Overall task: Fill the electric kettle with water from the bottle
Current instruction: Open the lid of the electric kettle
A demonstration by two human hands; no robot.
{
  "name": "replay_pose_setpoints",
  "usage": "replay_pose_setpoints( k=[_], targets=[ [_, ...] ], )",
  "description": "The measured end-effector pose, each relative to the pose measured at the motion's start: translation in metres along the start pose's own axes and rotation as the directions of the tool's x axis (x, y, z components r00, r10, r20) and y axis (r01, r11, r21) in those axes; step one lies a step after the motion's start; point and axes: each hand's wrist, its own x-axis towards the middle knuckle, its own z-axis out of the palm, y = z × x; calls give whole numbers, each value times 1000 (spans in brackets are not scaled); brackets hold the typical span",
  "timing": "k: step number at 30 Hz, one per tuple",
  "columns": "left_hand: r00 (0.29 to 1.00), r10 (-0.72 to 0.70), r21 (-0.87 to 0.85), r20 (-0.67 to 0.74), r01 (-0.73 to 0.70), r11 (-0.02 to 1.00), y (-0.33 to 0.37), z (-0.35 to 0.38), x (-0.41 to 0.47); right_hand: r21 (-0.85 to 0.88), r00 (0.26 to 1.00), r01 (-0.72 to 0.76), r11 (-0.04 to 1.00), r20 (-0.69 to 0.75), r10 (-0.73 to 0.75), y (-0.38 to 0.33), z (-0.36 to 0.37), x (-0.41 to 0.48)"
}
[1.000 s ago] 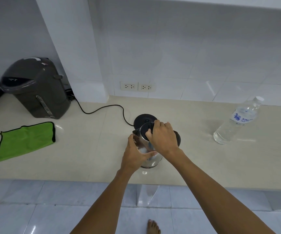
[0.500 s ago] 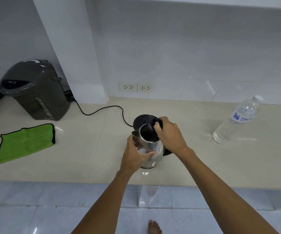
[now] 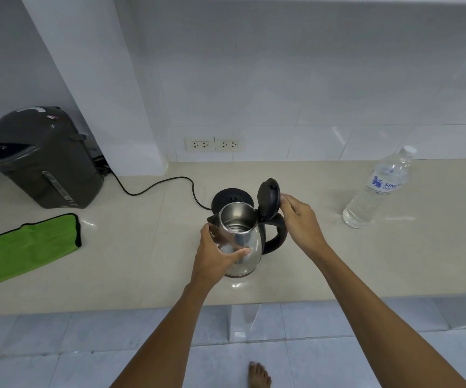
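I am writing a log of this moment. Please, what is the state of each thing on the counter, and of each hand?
electric kettle: upright, off its base, inside looks empty
kettle lid: open, raised
kettle base: bare, cord attached
water bottle: upright, capped
green cloth: lying loosely folded
thermo pot: lid closed
left hand: gripping the kettle body
right hand: fingers on the lid
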Motion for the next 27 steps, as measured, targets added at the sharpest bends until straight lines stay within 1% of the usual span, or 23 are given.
replay_pose_setpoints(
  k=[13, 19, 27],
  targets=[
    [1000, -19, 22, 7, 19, 1000, 3, -1, -1, 148, 997, -61, 987, -43, 68, 15, -6, -7],
    [1000, -15, 37, 1, 15, 999, 5, -1, -3, 198, 994, -100, 975, -29, 108, 27, -4, -6],
    [1000, -27, 75, 5, 26, 997, 10, -1, -3, 353, 984, -157, 922, -21, 176, 45, 0, -5]
  ],
)
